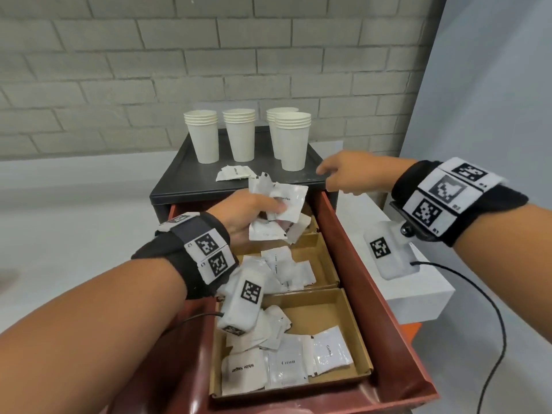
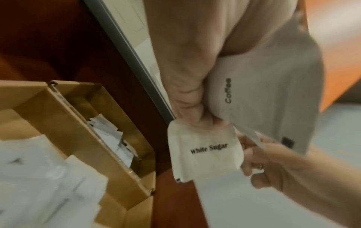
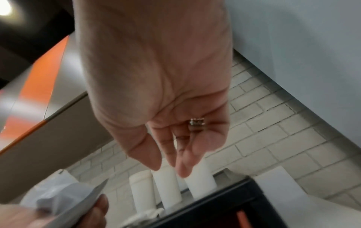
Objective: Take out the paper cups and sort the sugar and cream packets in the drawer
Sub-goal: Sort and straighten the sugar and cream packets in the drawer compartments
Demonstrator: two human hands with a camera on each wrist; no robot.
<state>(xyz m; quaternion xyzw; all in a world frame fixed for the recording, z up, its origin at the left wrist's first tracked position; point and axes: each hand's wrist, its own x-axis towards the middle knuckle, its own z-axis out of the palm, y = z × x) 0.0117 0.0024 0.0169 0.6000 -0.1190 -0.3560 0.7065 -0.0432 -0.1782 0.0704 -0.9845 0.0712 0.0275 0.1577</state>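
My left hand [image 1: 254, 213] hovers over the far end of the open drawer [image 1: 352, 264] and grips a bunch of white packets [image 1: 280, 204]. The left wrist view shows a "Coffee" packet [image 2: 263, 98] and a "White Sugar" packet [image 2: 205, 152] in that grip. My right hand [image 1: 337, 174] is empty, fingers relaxed, at the front right edge of the cabinet top [image 1: 191, 177]. Several stacks of paper cups [image 1: 248, 132] stand on that top, with loose packets [image 1: 234, 173] in front of them. Cardboard trays [image 1: 355, 330] in the drawer hold more packets, among them "Cream" [image 1: 286, 366] and "White Sugar" [image 1: 243, 369].
A grey brick wall [image 1: 179, 70] rises behind the black cabinet. A white block [image 1: 424, 300] sits to the right of the drawer. A black cable [image 1: 495, 318] hangs from my right wrist unit. Pale floor lies to the left.
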